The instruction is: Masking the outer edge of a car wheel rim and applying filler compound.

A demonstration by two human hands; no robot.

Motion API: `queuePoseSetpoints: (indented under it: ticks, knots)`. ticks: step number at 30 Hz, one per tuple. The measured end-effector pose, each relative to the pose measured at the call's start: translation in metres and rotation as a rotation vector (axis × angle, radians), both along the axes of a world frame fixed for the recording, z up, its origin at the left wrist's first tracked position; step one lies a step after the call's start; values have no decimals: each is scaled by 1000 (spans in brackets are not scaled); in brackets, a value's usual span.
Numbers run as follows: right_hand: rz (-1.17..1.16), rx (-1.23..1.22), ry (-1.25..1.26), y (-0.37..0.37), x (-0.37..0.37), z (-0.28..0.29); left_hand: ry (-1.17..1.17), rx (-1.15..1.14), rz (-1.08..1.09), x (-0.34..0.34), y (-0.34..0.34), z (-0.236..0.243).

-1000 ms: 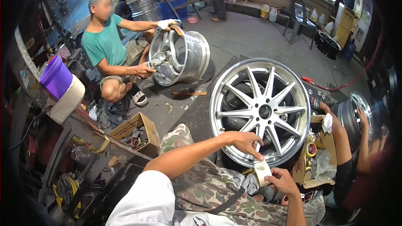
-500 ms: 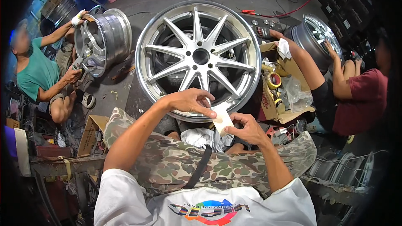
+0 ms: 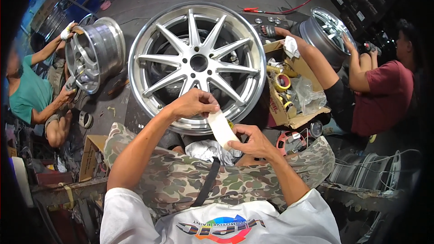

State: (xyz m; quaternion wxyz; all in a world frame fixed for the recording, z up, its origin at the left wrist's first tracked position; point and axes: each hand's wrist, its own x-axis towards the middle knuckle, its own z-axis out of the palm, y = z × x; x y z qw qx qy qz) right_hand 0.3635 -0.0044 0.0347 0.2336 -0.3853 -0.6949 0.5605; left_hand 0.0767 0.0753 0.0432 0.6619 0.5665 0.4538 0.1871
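Holding a white strip (image 3: pixel 221 129) taut btwn both hands: left hand (image 3: pixel 194 104) pinches top, right hand (image 3: pixel 253 142) pinches bottom, over silver alloy wheel (image 3: pixel 197 63). Next likely needs careful placement on rim.

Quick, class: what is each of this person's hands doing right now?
Left hand: fingers pinched on the upper end of the white strip.
Right hand: fingers pinched on its lower end.

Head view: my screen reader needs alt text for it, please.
Both hands, left hand and right hand, hold a pale strip above a silver multi-spoke wheel. Two seated people at either side handle other rims.
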Motion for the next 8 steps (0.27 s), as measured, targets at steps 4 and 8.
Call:
queuePoseSetpoints:
  ticks: [4,8]
  knots:
    - [-1,-45,29,0,5,-11,18,23,7,0,7,-9]
    - [-34,-173,7,1,15,-15,-18,36,1,14,17,-18]
